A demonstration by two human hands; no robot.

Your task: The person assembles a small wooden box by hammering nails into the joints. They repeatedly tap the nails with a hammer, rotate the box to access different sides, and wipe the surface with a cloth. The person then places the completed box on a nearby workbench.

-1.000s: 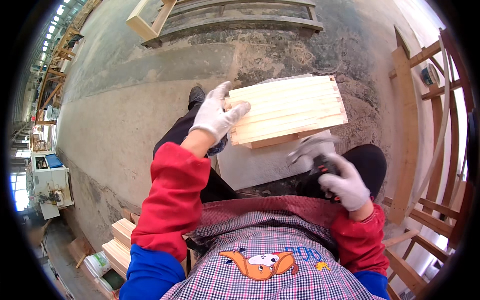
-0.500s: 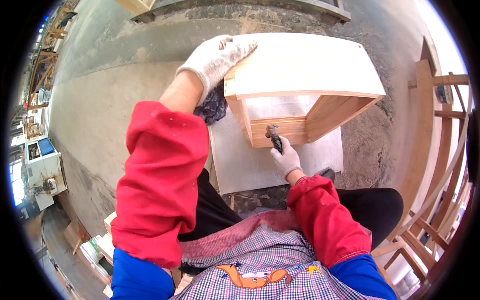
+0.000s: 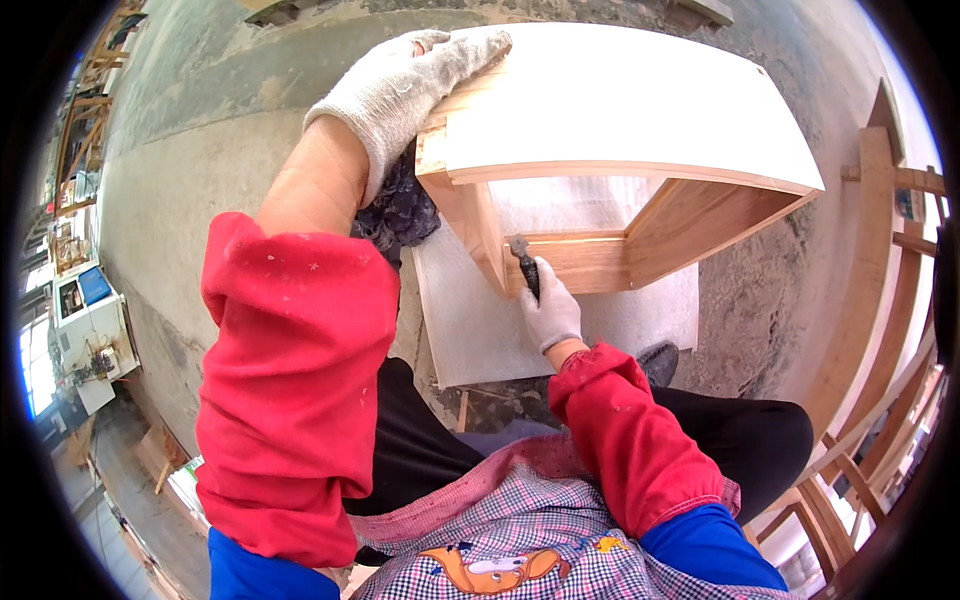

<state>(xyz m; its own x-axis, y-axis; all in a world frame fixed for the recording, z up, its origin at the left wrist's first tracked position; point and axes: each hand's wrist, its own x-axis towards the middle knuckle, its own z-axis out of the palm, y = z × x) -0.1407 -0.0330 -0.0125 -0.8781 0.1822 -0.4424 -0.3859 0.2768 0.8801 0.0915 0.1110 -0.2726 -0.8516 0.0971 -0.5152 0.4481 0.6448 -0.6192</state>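
A wooden box frame with a white top panel stands on a pale foam sheet, its open front facing me. My left hand, in a whitish knit glove, is closed over the box's upper left corner, one digit stretched along the white top. Some fingers are hidden behind the edge. My right hand, also gloved, is wrapped round the black grip of a small hammer. The hammer's metal head is at the open front, near the left side board. Whether it touches the wood I cannot tell.
Dark crumpled cloth lies beside the box's left side, under my left wrist. Wooden racking stands at the right. A white cabinet is at the far left. My bent knees are close to the foam sheet.
The box and my left hand appear larger and higher in view as the view shifts. My right hand and the hammer have moved slightly left, nearer the left side board.
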